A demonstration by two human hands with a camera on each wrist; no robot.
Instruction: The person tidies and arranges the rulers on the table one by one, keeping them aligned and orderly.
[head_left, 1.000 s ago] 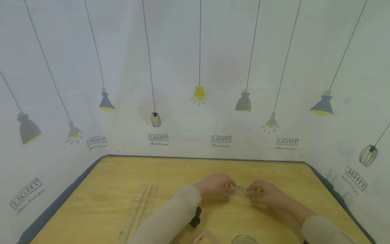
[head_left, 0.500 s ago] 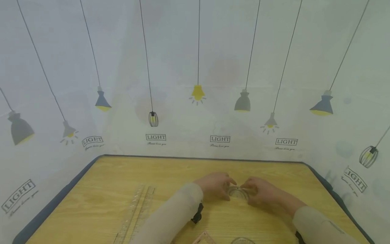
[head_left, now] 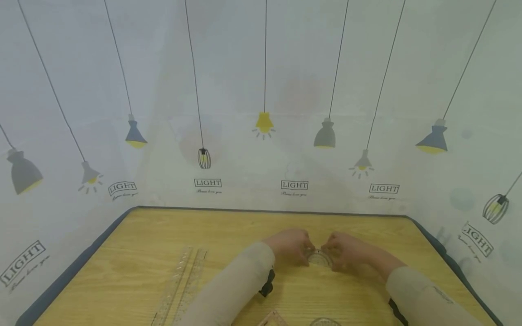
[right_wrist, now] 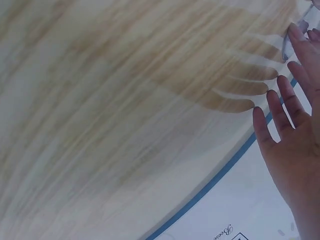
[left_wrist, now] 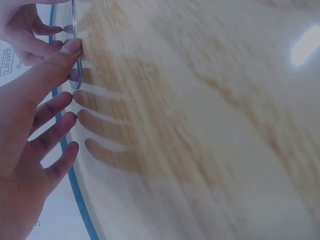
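Note:
A small clear protractor (head_left: 320, 258) is held at the far right half of the wooden table, its curved edge facing away. My left hand (head_left: 288, 245) pinches its left end between thumb and forefinger; in the left wrist view the protractor (left_wrist: 76, 77) shows edge-on, just over the tabletop, with the other left fingers spread and nearly straight. My right hand (head_left: 347, 250) grips the right end. In the right wrist view, the thumb of the right hand (right_wrist: 295, 130) lies against the protractor (right_wrist: 287, 47), while the forefinger is partly cut off and the other fingers are extended.
Two clear rulers (head_left: 173, 285) lie side by side left of my left forearm. At the near edge of view are a pinkish set square (head_left: 274, 318) and a round-edged clear piece (head_left: 324, 322), both cut off. A lamp-printed white cloth (head_left: 244, 149) surrounds the table (head_left: 228, 226).
My right hand has shifted slightly left and its fingers have moved along the protractor. The left hand has stayed by its left end, fingers closing in. The view has turned slightly right.

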